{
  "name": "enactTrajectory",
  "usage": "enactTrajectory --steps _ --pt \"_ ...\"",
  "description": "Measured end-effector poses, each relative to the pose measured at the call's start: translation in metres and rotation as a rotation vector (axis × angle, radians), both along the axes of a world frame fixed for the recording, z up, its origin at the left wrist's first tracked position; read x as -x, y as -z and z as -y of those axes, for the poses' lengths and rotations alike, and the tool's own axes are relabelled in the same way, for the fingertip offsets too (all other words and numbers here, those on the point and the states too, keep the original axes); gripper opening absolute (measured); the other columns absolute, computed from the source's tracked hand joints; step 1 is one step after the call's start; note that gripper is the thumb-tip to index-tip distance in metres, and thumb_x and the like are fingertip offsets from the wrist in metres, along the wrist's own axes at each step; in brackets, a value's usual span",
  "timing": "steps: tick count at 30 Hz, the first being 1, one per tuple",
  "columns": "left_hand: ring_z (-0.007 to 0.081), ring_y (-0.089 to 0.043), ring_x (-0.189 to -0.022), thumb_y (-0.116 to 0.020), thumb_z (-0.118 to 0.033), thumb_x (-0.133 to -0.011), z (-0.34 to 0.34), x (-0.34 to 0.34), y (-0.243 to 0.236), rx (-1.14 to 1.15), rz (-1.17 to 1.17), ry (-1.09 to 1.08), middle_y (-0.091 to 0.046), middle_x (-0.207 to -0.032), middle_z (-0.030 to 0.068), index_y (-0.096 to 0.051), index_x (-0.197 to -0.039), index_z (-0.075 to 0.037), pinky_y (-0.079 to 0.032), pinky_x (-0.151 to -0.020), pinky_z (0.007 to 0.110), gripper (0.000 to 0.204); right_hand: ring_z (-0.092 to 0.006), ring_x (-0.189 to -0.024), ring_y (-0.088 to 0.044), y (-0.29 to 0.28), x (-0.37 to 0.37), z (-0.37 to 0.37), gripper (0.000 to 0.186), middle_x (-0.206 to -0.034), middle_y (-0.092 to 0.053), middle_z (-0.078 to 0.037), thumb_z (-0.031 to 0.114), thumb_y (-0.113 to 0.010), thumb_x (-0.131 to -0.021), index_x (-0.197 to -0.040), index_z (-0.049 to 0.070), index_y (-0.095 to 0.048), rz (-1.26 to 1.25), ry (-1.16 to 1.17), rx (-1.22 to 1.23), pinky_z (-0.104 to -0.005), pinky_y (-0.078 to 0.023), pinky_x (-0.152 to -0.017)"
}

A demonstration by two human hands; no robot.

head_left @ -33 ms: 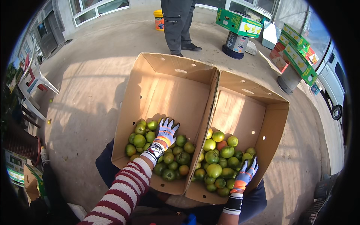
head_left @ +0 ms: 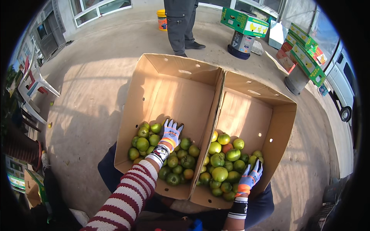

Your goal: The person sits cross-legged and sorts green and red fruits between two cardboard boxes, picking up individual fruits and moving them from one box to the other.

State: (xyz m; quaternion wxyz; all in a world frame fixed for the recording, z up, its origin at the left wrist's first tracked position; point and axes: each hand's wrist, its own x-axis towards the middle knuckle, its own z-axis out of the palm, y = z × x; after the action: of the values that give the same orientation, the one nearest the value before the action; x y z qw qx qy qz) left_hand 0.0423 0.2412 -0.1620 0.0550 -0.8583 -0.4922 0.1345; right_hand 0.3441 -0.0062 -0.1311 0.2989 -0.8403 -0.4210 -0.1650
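Observation:
Two open cardboard boxes stand side by side in front of me. In the left box [head_left: 185, 94], mostly green tomatoes [head_left: 142, 144] are gathered toward the near end. My left hand [head_left: 170, 134], in a grey-blue and orange work glove, rests with spread fingers at the far edge of that pile; its palm side is hidden. The right box [head_left: 243, 111] holds another pile of green tomatoes [head_left: 219, 174], with a reddish tomato [head_left: 227, 147] among them. Gloved alike, my right hand [head_left: 249, 178] touches the right side of this pile, its fingers extended and nothing visibly gripped.
Beyond the boxes stands a person in dark trousers [head_left: 178, 27], near a yellow bucket [head_left: 162, 20]. A green banana box [head_left: 244, 24] sits on a grey bucket [head_left: 241, 45]. More cartons [head_left: 306, 57] are stacked at the right, before a white vehicle [head_left: 344, 84]. A white chair [head_left: 38, 86] is at left.
My right hand has shifted slightly left, its fingers closer to the tomatoes. My left hand stays in place on its pile.

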Motion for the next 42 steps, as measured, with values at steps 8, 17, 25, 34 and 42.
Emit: enactTrajectory --steps 8,17,25,34,42 --pt "0.0340 -0.044 -0.123 -0.066 -0.062 -0.073 0.007 0.000 -0.020 -0.135 -0.029 -0.072 -0.054 -0.120 0.0168 -0.057 -0.122 -0.008 -0.015 -0.115 0.053 0.073 -0.0368 -0.132 -0.038 -0.001 0.010 -0.002 0.055 -0.144 -0.041 -0.020 0.029 -0.056 -0.093 -0.143 0.011 -0.044 0.077 0.110 0.137 -0.0497 -0.025 -0.111" --pt "0.0143 -0.059 -0.105 -0.065 -0.016 -0.091 0.150 0.003 -0.079 0.992 1.912 -0.370 -0.062 -0.114 0.0108 -0.059 -0.115 -0.001 -0.049 -0.089 0.032 0.029 -0.0455 -0.138 -0.029 -0.090 0.125 -0.008 0.075 -0.149 -0.032 -0.026 0.039 -0.059 -0.086 -0.146 0.003 -0.035 -0.114 -0.919 -0.181 -0.0556 -0.020 -0.114" --pt "0.0348 -0.054 -0.111 -0.052 -0.006 -0.094 0.194 -0.006 -0.087 0.509 1.593 0.363 -0.056 -0.121 0.0189 -0.050 -0.129 0.001 -0.042 -0.095 0.041 0.036 -0.0402 -0.105 -0.058 -0.099 0.146 -0.008 0.048 -0.118 -0.060 -0.020 0.018 -0.068 -0.075 -0.120 0.005 -0.058 -0.418 -0.984 -0.446 -0.0468 -0.047 -0.092" --pt "0.0395 -0.043 -0.125 -0.064 -0.044 -0.083 0.020 0.006 -0.036 -0.328 0.734 -0.141 -0.045 -0.140 0.0184 -0.039 -0.146 -0.019 -0.028 -0.107 0.051 0.072 -0.0308 -0.115 -0.054 -0.069 0.045 -0.001 0.043 -0.127 -0.053 -0.019 0.008 -0.052 -0.093 -0.135 -0.001 -0.050 -0.343 -0.359 -0.447 -0.0401 -0.043 -0.099" --pt "0.0319 -0.051 -0.118 -0.069 -0.042 -0.079 -0.028 0.041 0.026 -0.049 0.404 -0.270 -0.051 -0.128 0.0166 -0.042 -0.142 -0.023 -0.030 -0.104 0.047 0.071 -0.0310 -0.131 -0.042 -0.014 0.016 0.003 0.044 -0.141 -0.046 -0.015 0.023 -0.056 -0.092 -0.135 0.015 -0.054 -0.016 -0.011 0.332 -0.0504 -0.020 -0.115"
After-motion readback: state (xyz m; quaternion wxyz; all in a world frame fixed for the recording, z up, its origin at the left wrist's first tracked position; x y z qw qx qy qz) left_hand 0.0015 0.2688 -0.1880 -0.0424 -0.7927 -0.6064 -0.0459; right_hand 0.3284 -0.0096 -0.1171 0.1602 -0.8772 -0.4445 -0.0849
